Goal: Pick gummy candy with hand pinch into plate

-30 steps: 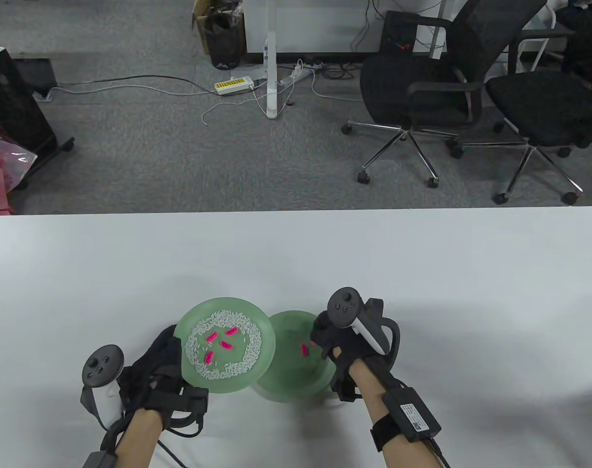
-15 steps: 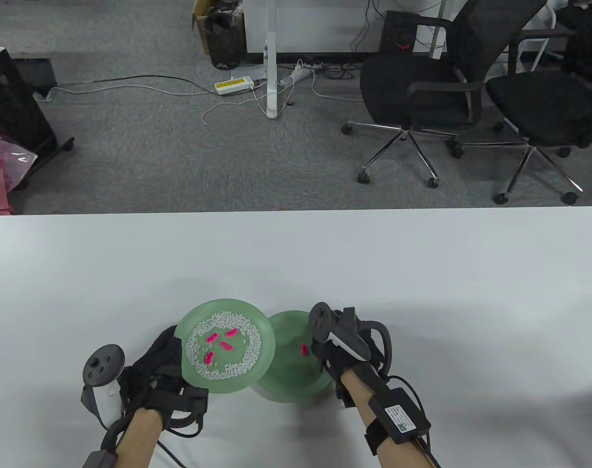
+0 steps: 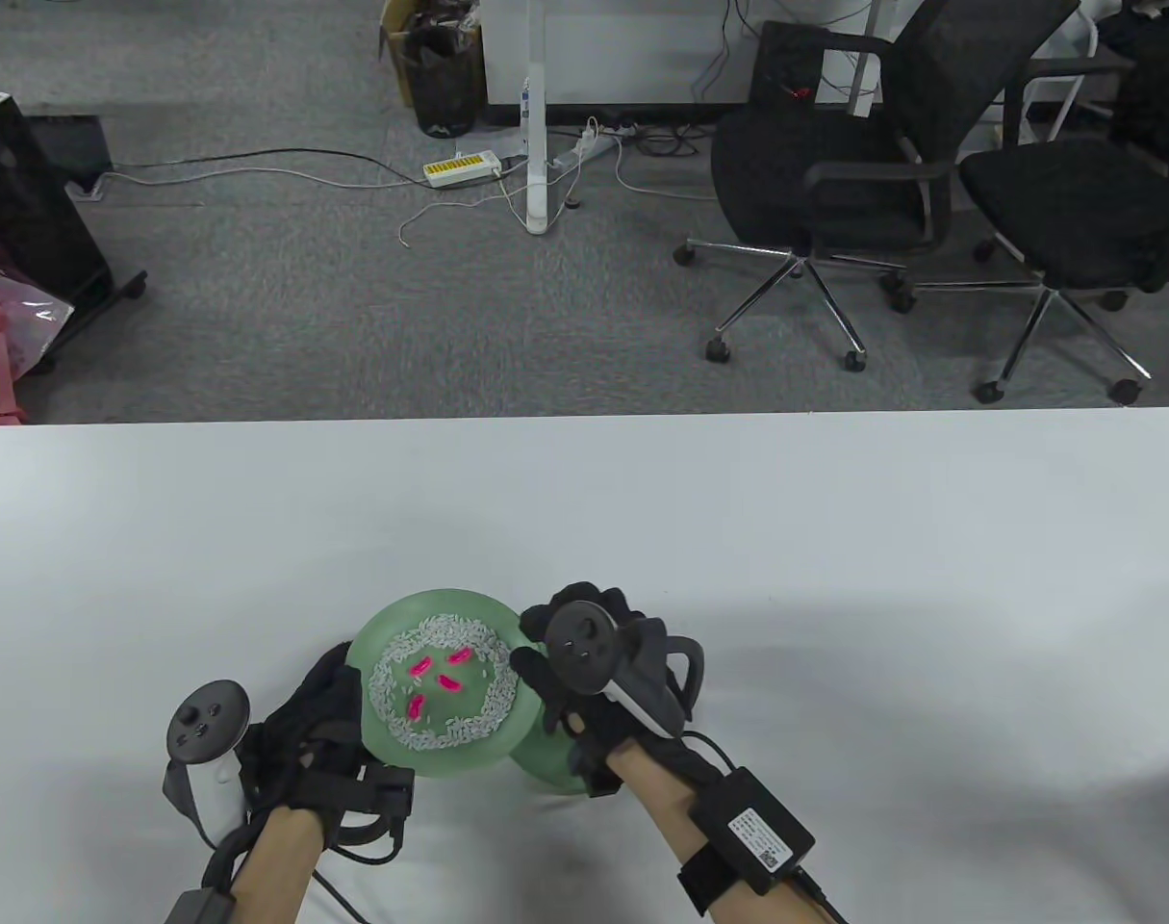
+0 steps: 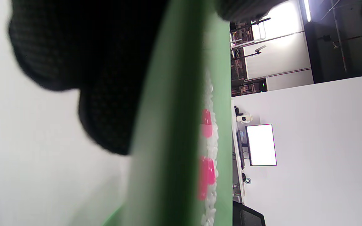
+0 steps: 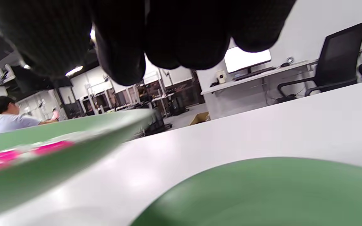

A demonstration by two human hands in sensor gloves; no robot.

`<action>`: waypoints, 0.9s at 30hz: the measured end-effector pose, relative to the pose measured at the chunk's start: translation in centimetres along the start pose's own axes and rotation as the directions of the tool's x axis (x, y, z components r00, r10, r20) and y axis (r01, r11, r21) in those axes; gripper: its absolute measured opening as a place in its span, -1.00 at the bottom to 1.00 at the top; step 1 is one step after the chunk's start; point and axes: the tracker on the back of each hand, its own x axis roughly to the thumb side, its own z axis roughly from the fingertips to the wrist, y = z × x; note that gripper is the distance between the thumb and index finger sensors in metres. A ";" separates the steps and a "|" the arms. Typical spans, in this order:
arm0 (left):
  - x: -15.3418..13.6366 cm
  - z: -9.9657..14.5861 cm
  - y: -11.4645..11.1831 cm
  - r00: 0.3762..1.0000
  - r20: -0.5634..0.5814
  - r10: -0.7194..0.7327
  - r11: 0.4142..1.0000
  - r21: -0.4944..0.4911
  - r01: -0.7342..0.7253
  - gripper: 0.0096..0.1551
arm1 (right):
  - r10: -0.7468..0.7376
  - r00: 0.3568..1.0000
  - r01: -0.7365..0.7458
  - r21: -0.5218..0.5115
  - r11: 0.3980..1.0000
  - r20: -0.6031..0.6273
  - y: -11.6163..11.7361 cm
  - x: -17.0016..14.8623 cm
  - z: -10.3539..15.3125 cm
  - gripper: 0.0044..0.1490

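My left grip [image 3: 305, 731] holds the rice plate [image 3: 382, 741] above the table [image 3: 834, 539], four pink gummies [image 3: 444, 682] on it; my right grip [image 3: 565, 664] hovers over the second green plate [image 3: 546, 770], fingers curled, holding nothing I can see

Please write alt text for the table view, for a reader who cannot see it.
On a white table, the left hand holds up a green plate of rice with four pink gummy candies. The right hand hovers beside it, above a second green plate.
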 end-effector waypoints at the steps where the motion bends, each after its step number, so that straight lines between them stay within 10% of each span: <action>1: 0.0 0.0 0.0 1.000 0.000 -0.001 1.000 0.000 0.001 -0.29 | 0.008 1.000 -0.008 0.013 1.000 0.022 0.2 0.8 -0.1 -0.40; 10: -0.1 0.0 0.0 1.000 0.000 -0.006 1.000 0.004 0.006 -0.29 | 0.106 0.987 -0.119 0.105 0.987 0.117 2.9 7.4 -0.1 -0.40; 27: 0.1 0.1 0.2 1.000 -0.001 -0.021 1.000 0.021 0.021 -0.28 | 0.084 0.987 -0.107 0.170 0.980 0.136 4.2 8.0 -0.4 -0.45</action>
